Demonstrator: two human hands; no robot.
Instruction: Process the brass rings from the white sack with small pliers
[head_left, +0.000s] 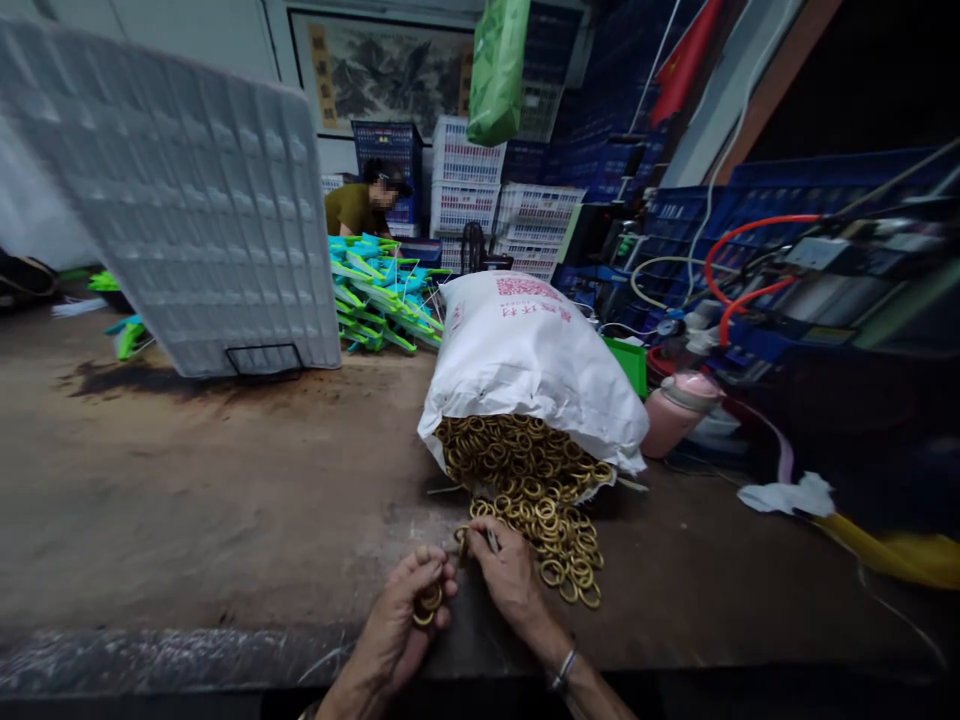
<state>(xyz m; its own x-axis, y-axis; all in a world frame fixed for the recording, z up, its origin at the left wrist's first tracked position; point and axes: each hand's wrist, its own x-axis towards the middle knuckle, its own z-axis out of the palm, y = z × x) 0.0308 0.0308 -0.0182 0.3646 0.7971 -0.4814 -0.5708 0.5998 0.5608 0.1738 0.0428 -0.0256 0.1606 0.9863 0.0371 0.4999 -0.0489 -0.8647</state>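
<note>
My left hand (411,612) is curled around a few gold-coloured rings (427,606), near the front edge of the table. Close beside it, my right hand (510,578) pinches another gold ring (461,543) at its fingertips. A thin light-coloured tool, its kind unclear, shows between the right fingers. Just beyond the right hand, a heap of loose rings (551,520) spills onto the table from the open mouth of a white woven sack (517,350) lying on its side. The sack has red print on it.
A ridged translucent panel (202,210) stands upright in a black wire stand (262,360) at left. Behind it lie green and blue plastic pieces (382,290). A pink bottle (679,412), hoses and white cloth (791,494) are at right. Another person (352,208) bends over farther back.
</note>
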